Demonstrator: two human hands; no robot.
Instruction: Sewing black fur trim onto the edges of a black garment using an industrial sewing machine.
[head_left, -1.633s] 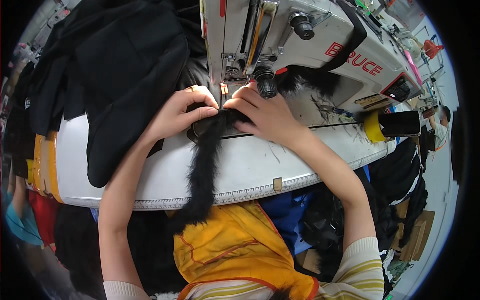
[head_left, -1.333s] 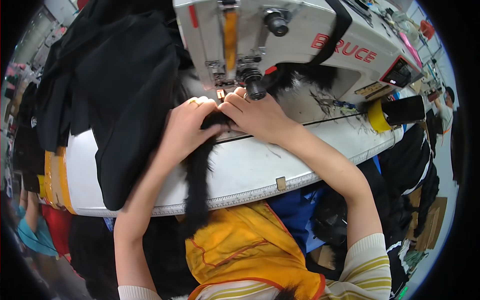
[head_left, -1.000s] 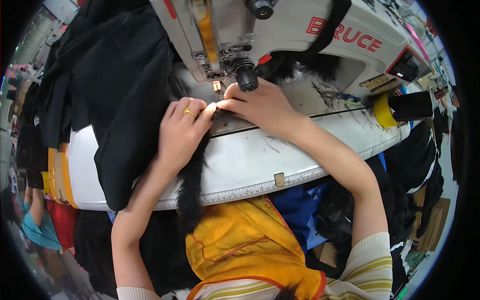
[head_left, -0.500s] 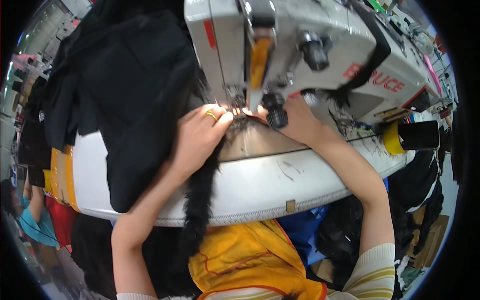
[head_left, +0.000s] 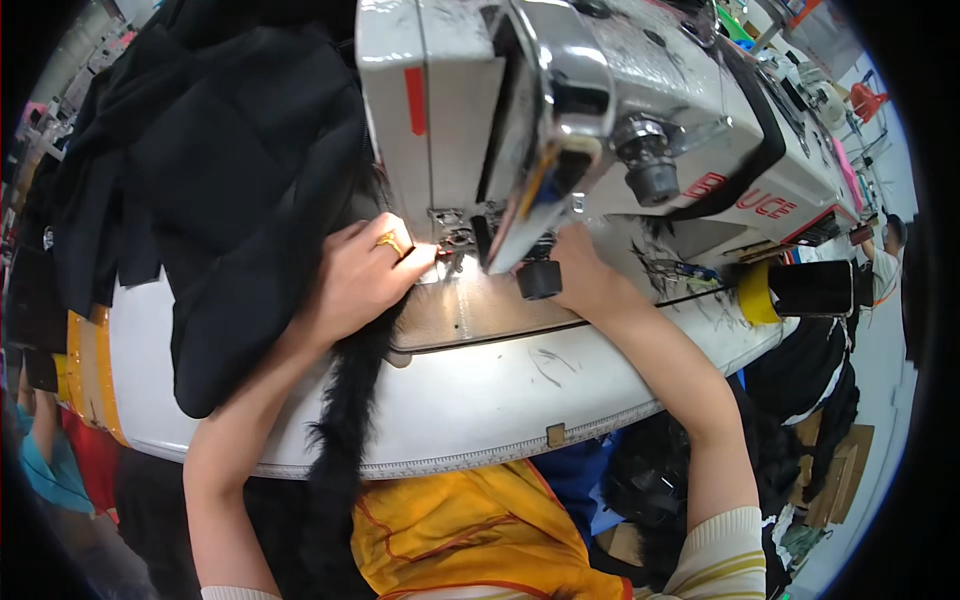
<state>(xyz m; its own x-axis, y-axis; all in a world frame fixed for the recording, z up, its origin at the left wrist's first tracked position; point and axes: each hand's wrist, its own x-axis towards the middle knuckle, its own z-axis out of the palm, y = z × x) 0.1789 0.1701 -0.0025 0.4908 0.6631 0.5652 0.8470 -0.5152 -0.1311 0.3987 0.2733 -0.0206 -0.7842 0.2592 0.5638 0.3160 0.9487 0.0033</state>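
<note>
A white sewing machine [head_left: 420,110] stands before me, its lamp lighting the metal plate [head_left: 480,315] below the needle area. My left hand [head_left: 365,275], with a gold ring, is closed left of the presser foot [head_left: 455,245], thumb and forefinger pinched together. Under that hand runs a black furry strip [head_left: 345,400], which hangs over the table's front edge. Black cloth [head_left: 255,170] lies heaped to its left. My right hand [head_left: 585,275] is on the other side of the needle area, behind a black knob [head_left: 541,280]; its fingertips are hidden there.
The white table [head_left: 450,400] has a measuring tape along its front edge. A dark phone-like slab [head_left: 810,290] stands at the right by a yellow tape roll [head_left: 757,293]. Yellow cloth [head_left: 450,530] covers my lap. Another person [head_left: 885,260] is far right.
The view has shifted, so the machine looks larger. The metal piece before the needle is now tilted. My left hand has drawn left from the presser foot, and more bare plate shows between the hands.
</note>
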